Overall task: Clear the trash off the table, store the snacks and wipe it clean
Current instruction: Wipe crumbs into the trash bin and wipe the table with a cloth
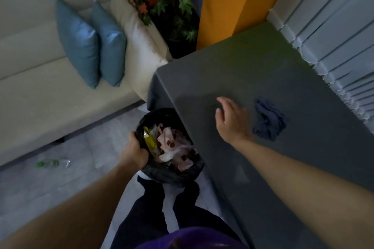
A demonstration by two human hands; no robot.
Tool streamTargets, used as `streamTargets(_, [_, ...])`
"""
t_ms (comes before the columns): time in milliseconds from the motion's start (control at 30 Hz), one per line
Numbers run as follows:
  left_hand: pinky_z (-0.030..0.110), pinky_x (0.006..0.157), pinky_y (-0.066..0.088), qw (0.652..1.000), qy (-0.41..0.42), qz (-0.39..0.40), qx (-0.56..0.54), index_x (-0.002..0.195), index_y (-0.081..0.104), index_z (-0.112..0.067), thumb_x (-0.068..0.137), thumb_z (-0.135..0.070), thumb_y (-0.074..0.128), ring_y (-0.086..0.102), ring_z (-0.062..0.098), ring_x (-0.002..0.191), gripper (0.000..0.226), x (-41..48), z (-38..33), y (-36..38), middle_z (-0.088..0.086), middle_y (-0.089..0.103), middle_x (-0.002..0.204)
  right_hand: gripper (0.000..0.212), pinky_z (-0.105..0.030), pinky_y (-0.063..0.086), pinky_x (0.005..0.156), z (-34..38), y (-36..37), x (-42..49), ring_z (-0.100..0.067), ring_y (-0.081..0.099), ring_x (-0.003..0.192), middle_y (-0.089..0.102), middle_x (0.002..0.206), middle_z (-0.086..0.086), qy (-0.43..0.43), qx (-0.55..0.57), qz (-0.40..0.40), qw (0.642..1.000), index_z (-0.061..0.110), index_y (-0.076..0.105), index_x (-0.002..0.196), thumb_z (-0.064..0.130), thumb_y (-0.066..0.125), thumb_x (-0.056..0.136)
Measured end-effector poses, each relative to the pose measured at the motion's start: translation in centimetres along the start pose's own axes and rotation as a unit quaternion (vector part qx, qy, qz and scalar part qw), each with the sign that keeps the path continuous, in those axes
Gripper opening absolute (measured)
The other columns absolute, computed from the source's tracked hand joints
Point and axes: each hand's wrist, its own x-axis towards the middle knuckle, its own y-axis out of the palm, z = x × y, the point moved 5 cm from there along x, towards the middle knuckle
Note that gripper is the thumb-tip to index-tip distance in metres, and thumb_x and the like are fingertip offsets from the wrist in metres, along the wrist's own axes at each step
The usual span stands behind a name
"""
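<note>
My left hand (134, 152) gripped the rim of the black-lined trash bin (172, 177), fingers curled over its edge at the bin's nine o'clock side, holding it tight against the left edge of the grey table (253, 62). The bin was near full of crumpled tissue and wrappers (174, 145), a yellow one among them. My right hand (230, 120) hovered over the tabletop with fingers loose and spread, holding nothing. The crumpled dark blue cloth (270, 120) lay on the table at three o'clock from that hand, just beside it but not touching. I saw no trash or snacks on the part of the table in view, so I judged the clearing step about finished and the wiping not yet begun. The next move called for my right hand to reach to three o'clock and gather the cloth. A plastic bottle (53, 163) lay on the floor by the sofa (40, 91), at nine o'clock from the bin.
</note>
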Motion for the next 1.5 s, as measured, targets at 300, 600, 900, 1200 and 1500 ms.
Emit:
streamTargets(300, [0.053,0.079,0.057,0.997,0.009,-0.072,-0.022,0.139,0.031,-0.026,0.082,0.002,0.04,0.062,0.045,0.093,0.064,0.3,4.2,-6.1,0.016,0.057,0.101,0.046,-0.031,0.038,0.107,13.6,9.5,-0.6,-0.021,0.049,0.127,0.053,0.14,-0.004,-0.135,0.069,0.274,0.95,0.015,0.053,0.14,0.033,0.055,0.098])
streamTargets(600, [0.056,0.064,0.061,0.99,-0.013,-0.103,-0.099,0.129,0.037,-0.043,0.07,-0.013,0.033,0.064,0.041,0.081,0.066,4.2,11.4,-12.5,0.012,0.052,0.105,0.061,-0.034,0.026,0.118,16.5,16.0,0.9,-0.027,0.03,0.146,0.02,0.164,-0.007,0.009,-0.02,0.369,0.929,0.01,0.031,0.154,0.031,0.051,0.1])
streamTargets(900, [0.051,0.084,0.052,0.992,0.044,-0.097,0.065,0.158,-0.007,-0.015,0.091,-0.002,0.044,0.054,0.04,0.087,0.085,7.1,12.8,-17.3,0.011,0.025,0.123,0.083,-0.036,0.025,0.118,22.8,19.6,3.3,-0.031,0.025,0.143,0.022,0.163,-0.005,-0.026,-0.046,0.342,0.938,0.013,0.021,0.157,0.035,0.067,0.091])
streamTargets(1200, [0.043,0.093,0.051,0.985,0.079,-0.082,0.133,0.157,-0.003,-0.011,0.087,0.003,0.051,0.05,0.041,0.105,0.09,12.9,16.1,-19.5,0.02,0.02,0.132,0.09,-0.039,0.024,0.119,26.5,24.3,5.4,-0.035,0.021,0.141,0.006,0.166,-0.006,-0.06,-0.098,0.339,0.934,0.016,0.014,0.158,0.03,0.07,0.089])
streamTargets(1500, [0.05,0.107,0.038,0.984,0.048,-0.095,0.143,0.156,0.005,-0.001,0.083,0.008,0.052,0.027,0.048,0.133,0.088,20.9,20.3,-16.9,0.03,-0.001,0.158,0.091,-0.039,0.028,0.115,26.3,32.4,8.4,-0.031,0.017,0.143,-0.002,0.167,-0.001,-0.081,-0.13,0.368,0.917,0.021,0.009,0.158,0.029,0.069,0.09])
